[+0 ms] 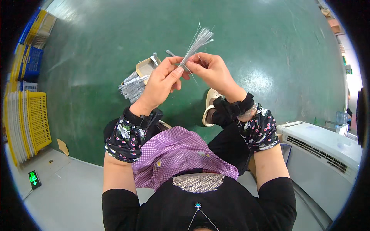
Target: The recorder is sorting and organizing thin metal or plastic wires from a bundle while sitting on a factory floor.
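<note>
Bright, even overhead light, pale glare on the green floor (269, 50), fisheye bending and dark corners.

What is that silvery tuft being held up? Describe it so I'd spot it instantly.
Start at the green floor, then find the two raised hands at the centre. Pinched between the left hand and right hand is a bundle of thin silvery strands, fanning upward, unlike the grey pile lying below.
</note>
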### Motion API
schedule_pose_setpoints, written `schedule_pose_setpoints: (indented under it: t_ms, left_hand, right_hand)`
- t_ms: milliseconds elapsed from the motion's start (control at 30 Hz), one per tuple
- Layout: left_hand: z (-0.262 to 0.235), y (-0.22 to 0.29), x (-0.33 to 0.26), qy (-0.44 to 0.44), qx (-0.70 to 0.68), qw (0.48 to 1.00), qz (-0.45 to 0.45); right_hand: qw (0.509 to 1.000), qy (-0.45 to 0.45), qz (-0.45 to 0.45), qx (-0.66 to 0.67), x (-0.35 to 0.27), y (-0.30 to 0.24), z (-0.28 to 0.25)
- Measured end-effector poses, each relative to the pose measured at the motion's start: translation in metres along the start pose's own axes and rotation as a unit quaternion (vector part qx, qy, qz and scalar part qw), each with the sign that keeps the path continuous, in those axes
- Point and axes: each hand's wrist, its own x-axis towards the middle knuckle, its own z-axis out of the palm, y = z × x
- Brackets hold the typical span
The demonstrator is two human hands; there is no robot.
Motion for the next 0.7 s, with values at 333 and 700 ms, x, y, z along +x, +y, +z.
schedule_pose_setpoints:
  t_ms: [333,700]
  left_hand:
    - [0.000,-0.001,0.001,-0.009,-0.180,0.982,-0.057]
    - [-0.003,0.000,-0.002,-0.030,-0.124,0.989,-0.074]
  right_hand:
    - [1.000,0.004,0.014,-0.008,0.002,-0.003,-0.006]
    - [0.998,0.035,0.038,0.042,0.004,-0.006,-0.007]
